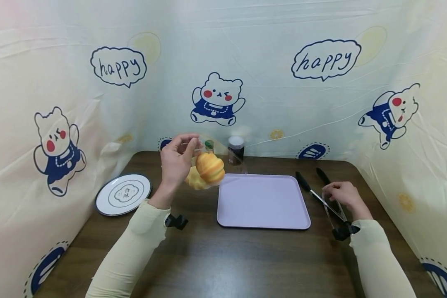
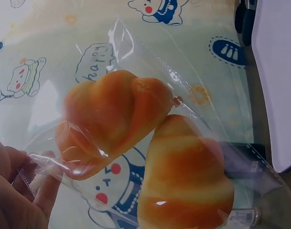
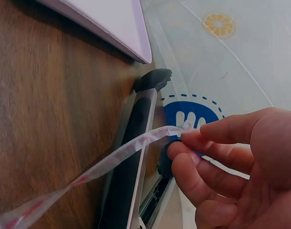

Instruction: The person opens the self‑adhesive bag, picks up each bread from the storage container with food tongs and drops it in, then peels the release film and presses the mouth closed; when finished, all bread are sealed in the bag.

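Observation:
My left hand (image 1: pixel 176 160) is raised over the table left of the tray and pinches the edge of a clear plastic bag (image 2: pixel 120 40). Two golden-brown bread rolls are inside, one knotted roll (image 2: pixel 112 107) and one ridged roll (image 2: pixel 183 179), side by side in the left wrist view. On the right, my right hand (image 1: pixel 345 194) pinches the end of a thin clear plastic strip (image 3: pixel 105 162) between thumb and fingertips. The strip hangs down across the black-and-silver tongs (image 3: pixel 128 164), which lie on the table under that hand.
A lilac tray (image 1: pixel 264 200) lies mid-table, left of the tongs. The white plate (image 1: pixel 108 196) with a dark rim is at the left edge. Behind the bag stand a dark jar (image 1: pixel 236 151) with a white lid and a green-topped container (image 1: pixel 209 144). A printed curtain (image 1: pixel 268 103) closes the back.

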`<state>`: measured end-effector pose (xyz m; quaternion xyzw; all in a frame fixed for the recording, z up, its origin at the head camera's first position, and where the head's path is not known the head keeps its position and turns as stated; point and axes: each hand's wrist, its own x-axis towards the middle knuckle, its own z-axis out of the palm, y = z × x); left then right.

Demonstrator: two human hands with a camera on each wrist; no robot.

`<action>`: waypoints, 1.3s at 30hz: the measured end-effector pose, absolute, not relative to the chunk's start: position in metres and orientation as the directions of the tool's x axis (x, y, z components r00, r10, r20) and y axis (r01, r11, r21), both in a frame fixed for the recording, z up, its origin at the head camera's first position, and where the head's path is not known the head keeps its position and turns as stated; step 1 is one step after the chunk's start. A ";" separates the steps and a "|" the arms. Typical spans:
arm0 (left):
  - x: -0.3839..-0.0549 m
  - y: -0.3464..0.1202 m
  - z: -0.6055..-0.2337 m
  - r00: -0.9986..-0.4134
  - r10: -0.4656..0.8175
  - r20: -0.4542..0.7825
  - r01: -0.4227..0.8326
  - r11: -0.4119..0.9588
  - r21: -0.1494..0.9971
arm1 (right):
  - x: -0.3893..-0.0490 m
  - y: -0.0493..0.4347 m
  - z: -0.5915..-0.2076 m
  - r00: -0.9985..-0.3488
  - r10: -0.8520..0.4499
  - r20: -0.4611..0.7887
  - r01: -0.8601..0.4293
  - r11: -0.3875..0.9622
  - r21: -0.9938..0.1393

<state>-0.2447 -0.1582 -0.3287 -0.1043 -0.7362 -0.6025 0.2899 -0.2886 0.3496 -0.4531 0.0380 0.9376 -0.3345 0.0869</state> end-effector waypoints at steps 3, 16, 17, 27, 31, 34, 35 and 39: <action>-0.244 -0.157 -0.329 -0.814 -0.196 0.546 0.490 0.272 0.828 | -0.288 0.351 -0.452 -0.984 0.019 -0.177 0.125 0.784 -0.609; -0.243 -0.153 -0.328 -0.822 -0.169 0.544 0.481 0.306 0.821 | -0.280 0.338 -0.431 -0.998 0.058 -0.002 0.048 0.797 -0.602; -0.243 -0.153 -0.328 -0.820 -0.168 0.548 0.483 0.312 0.818 | -0.279 0.334 -0.427 -0.998 0.053 0.014 0.034 0.795 -0.605; -0.242 -0.146 -0.324 -0.822 -0.150 0.550 0.482 0.332 0.811 | -0.269 0.286 -0.394 -0.997 -0.067 0.040 -0.075 0.687 -0.723; -0.241 -0.144 -0.324 -0.818 -0.146 0.556 0.489 0.332 0.807 | -0.265 0.263 -0.387 -0.993 -0.107 0.054 -0.111 0.641 -0.759; -0.241 -0.143 -0.323 -0.816 -0.143 0.560 0.498 0.319 0.806 | -0.262 0.244 -0.385 -0.984 -0.151 0.089 -0.163 0.602 -0.782; -0.242 -0.142 -0.323 -0.815 -0.143 0.562 0.501 0.317 0.806 | -0.261 0.238 -0.384 -0.979 -0.172 0.107 -0.190 0.595 -0.781; -0.242 -0.140 -0.323 -0.815 -0.142 0.562 0.499 0.322 0.804 | -0.255 0.214 -0.383 -0.959 -0.240 0.149 -0.261 0.550 -0.793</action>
